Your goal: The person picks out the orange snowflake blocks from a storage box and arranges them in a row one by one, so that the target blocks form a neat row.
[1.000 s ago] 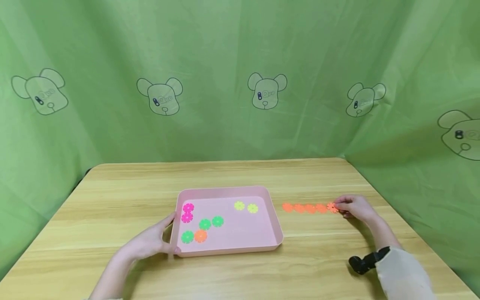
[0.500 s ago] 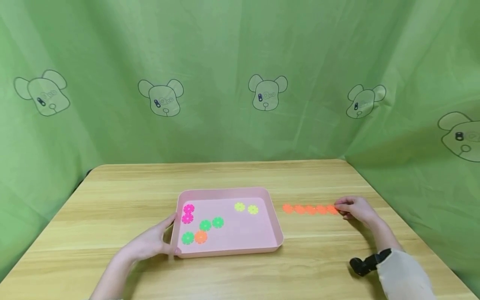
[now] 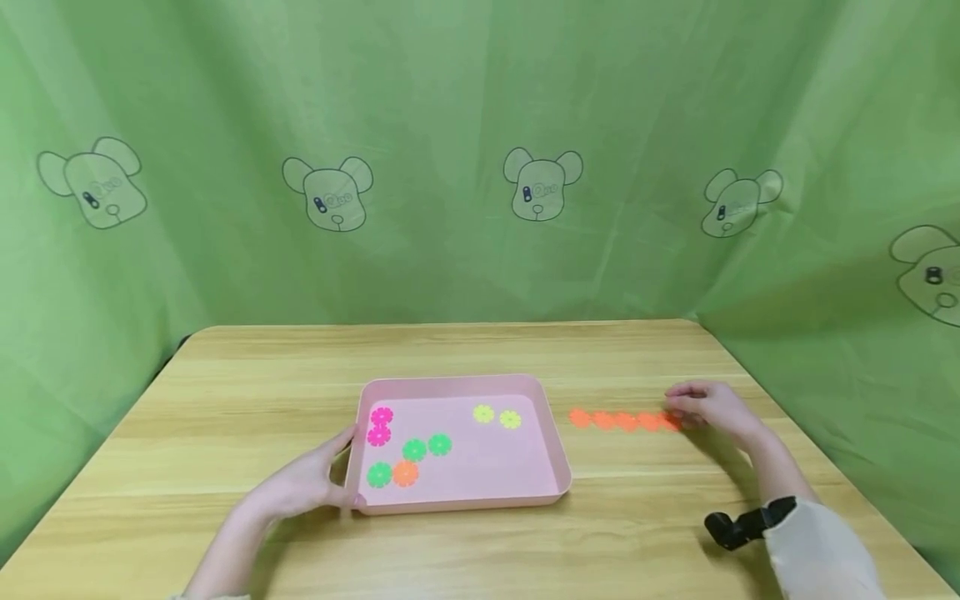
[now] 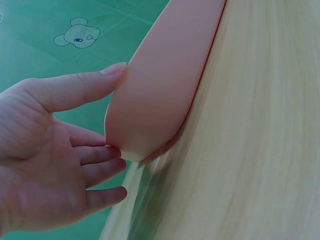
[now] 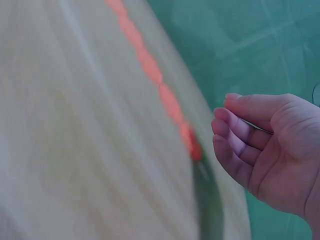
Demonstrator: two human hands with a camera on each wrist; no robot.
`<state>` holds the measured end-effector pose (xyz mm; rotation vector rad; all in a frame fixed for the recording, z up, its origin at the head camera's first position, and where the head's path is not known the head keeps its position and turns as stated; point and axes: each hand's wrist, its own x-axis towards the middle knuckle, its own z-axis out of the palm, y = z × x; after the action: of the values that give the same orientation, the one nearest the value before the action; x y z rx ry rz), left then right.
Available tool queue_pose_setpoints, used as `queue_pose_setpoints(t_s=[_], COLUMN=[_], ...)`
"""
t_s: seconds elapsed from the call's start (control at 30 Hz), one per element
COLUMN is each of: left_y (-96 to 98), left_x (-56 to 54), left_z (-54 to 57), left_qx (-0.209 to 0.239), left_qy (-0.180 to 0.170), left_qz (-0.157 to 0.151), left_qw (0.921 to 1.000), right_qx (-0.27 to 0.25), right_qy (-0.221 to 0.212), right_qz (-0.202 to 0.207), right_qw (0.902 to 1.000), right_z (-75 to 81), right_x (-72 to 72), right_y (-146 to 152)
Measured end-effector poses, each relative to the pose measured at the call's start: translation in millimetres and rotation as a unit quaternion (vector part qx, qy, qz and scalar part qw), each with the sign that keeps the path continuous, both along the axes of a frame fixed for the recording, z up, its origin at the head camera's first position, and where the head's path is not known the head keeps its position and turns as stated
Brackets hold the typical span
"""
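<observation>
The pink tray point(image 3: 487, 479) lies on the table with snowflake discs inside: magenta discs point(image 3: 379, 435), green discs point(image 3: 414, 450), yellow discs point(image 3: 483, 413) and one orange disc point(image 3: 406, 473). My left hand point(image 3: 300, 485) rests against the tray's left side; in the left wrist view its thumb and a fingertip touch the outer wall and the other fingers extend loosely. To the right of the tray runs a row of orange snowflake discs point(image 3: 626, 421). My right hand point(image 3: 712, 408) hovers at the row's right end, fingers loosely bent, apart from the discs in the right wrist view point(image 5: 170, 102).
The wooden table point(image 3: 465, 558) ends at a green curtain point(image 3: 435, 267) behind and at both sides. A black strap piece point(image 3: 738, 527) sits on the right wrist near the sleeve.
My right hand pinched the last orange disc, lowered it onto the end of the row and let go, lifting slightly. The left hand stays at the tray. The head view has shifted slightly.
</observation>
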<state>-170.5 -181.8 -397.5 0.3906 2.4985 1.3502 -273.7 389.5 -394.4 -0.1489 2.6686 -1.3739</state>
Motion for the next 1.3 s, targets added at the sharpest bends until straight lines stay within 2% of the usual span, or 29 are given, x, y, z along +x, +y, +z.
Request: queue_pose_setpoints(t_s=[0.1,0.33,0.57,0.77,1.0,1.3], left_y=[0.2,-0.1,-0.3,-1.5,-1.3,-1.0], left_x=[-0.1,2.1,3.6,3.1,2.5,-0.5], left_z=[-0.2,2.0,2.7,2.1,2.2,0.5], left_qx=[-0.003,-0.004,-0.002,0.001,-0.003,-0.010], left_qy=[-0.001,0.001,-0.002,-0.004,0.003,0.007], left_qz=[0.003,0.004,0.007,0.006,-0.001,0.000], left_qw=[1.0000,1.0000,1.0000,1.0000,1.0000,0.9999], right_qx=[0.014,-0.009,-0.015,-0.039,-0.060,-0.038], right_qy=[0.011,0.011,0.010,0.009,0.006,-0.003], right_qz=[0.019,0.073,0.134,0.149,0.168,0.249], right_qw=[0.9997,0.9972,0.9909,0.9881,0.9840,0.9678], right_z=[12.5,40.1,58.5,65.2,66.4,65.8], right_x=[-2.9,-14.9,-27.8,-38.0,-41.4,-42.4], right_y=[-11.9,-52.5,-96.1,-128.8,-161.7,-205.6])
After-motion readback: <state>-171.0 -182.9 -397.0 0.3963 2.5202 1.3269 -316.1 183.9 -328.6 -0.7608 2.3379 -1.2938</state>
